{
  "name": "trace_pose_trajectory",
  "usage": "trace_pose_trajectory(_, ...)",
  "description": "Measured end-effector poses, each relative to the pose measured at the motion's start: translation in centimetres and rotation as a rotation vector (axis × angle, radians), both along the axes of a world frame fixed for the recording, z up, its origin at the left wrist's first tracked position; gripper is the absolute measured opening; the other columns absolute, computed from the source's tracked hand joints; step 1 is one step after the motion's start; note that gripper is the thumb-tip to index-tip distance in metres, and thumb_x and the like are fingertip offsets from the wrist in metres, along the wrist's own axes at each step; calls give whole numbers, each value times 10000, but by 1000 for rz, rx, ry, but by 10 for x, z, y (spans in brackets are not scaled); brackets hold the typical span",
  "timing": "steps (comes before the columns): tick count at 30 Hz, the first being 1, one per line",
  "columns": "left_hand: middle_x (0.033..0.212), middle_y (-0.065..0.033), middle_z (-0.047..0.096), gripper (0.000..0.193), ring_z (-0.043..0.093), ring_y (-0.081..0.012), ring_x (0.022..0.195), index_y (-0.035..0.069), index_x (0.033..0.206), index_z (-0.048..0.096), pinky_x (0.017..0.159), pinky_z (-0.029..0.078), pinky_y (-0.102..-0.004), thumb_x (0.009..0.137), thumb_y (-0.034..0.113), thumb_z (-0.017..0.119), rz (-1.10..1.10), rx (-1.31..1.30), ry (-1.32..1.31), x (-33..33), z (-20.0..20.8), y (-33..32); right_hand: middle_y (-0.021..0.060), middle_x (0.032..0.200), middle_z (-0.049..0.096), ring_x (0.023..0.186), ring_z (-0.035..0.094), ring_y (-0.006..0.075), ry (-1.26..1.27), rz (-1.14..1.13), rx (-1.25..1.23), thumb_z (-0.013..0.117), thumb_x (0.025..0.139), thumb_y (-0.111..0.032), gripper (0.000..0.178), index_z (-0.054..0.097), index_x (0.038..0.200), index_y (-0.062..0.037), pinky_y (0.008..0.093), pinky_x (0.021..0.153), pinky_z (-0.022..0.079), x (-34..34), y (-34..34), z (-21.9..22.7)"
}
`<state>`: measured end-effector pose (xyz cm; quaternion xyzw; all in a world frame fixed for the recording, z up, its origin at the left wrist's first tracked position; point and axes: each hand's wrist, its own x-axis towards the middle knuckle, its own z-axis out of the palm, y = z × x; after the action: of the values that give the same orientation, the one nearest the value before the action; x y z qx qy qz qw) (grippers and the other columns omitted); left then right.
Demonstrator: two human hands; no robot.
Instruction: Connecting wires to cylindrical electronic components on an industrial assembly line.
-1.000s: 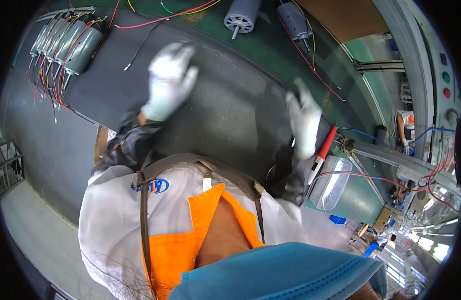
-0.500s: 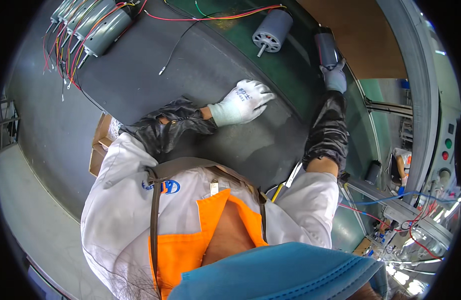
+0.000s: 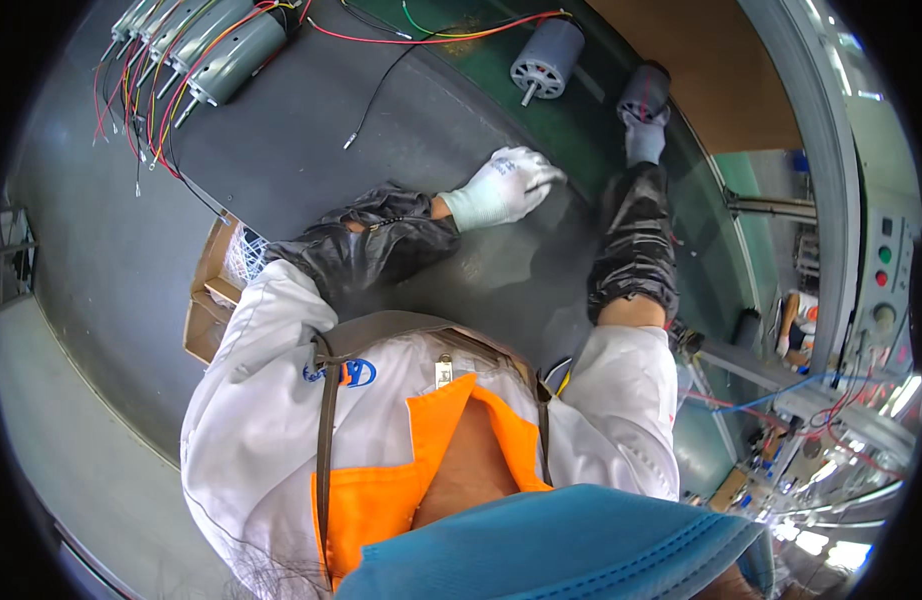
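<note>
In its white glove, my left hand [image 3: 511,187] hovers over or rests on the dark bench top, fingers loosely curled and slightly apart, with nothing seen in them. My right hand [image 3: 645,138], gloved as well, grips the near end of a dark grey cylindrical electric motor [image 3: 643,92] at the far right; its fingers are partly hidden by the motor. Left of that one lies another grey motor [image 3: 547,62] on the green strip, its shaft toward me. Red, yellow and black wires [image 3: 446,37] trail leftward from its far end.
Several grey-green motors [image 3: 236,62] with loose wires lie at the far left. An open cardboard box [image 3: 213,270] with white strands sits by my left elbow. A brown board [image 3: 706,80] and a grey metal frame [image 3: 826,180] stand at the right, near a control panel with buttons [image 3: 884,265].
My right hand and its motor have shifted slightly left, and the motor has turned in the view. My left hand has moved a little right, its fingers more curled.
</note>
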<state>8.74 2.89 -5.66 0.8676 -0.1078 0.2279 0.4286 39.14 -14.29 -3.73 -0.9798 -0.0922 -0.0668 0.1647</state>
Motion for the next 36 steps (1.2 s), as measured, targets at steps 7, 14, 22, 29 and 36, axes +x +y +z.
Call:
trace_pose_trajectory(7, 1341, -223, 557, 482, 520, -400, 1262, 72, 1378, 549, 1078, 428, -469, 927, 218, 639, 295, -154, -61, 1, 2, 18, 278, 1035, 703, 923, 676, 465, 166, 139, 146, 701, 894, -281, 925, 138, 1614, -138, 515, 817, 524, -262, 16, 40)
trace_pose_trajectory(14, 1348, -176, 590, 421, 527, -386, 1257, 70, 1317, 611, 1073, 401, -489, 920, 211, 619, -133, 182, -199, -46, 34, 32, 161, 1235, 664, 1005, 663, 371, 136, 365, 218, 672, 887, -91, 608, 499, 1470, -102, 421, 878, 526, -408, -28, 95)
trace_pose_trajectory(22, 1222, -180, 613, 353, 592, -392, 1121, 45, 1216, 612, 931, 510, -438, 977, 303, 586, 90, 272, 58, -104, 47, 47, 108, 688, 657, 632, 658, 297, -145, 290, -106, 750, 832, -251, 329, 688, 1109, -85, 439, 631, 517, -369, -52, 41)
trace_pose_trajectory(29, 792, -37, 610, 772, 630, -104, 656, 1, 1175, 641, 603, 515, -235, 997, 705, 380, -289, -379, 958, -100, 123, 57, 124, 704, 629, 602, 578, 311, 127, 1248, 714, 681, 782, -211, 201, 693, 905, -53, 419, 586, 488, -420, 90, 107)
trace_pose_trajectory(36, 608, 50, 469, 667, 410, -70, 471, 100, 841, 630, 436, 306, -251, 990, 712, 411, -143, -32, 1248, -69, 116, 81, 211, 1025, 696, 901, 666, 366, 519, 1342, 797, 654, 926, -285, 314, 712, 1049, -2, 440, 823, 526, -434, 61, 89)
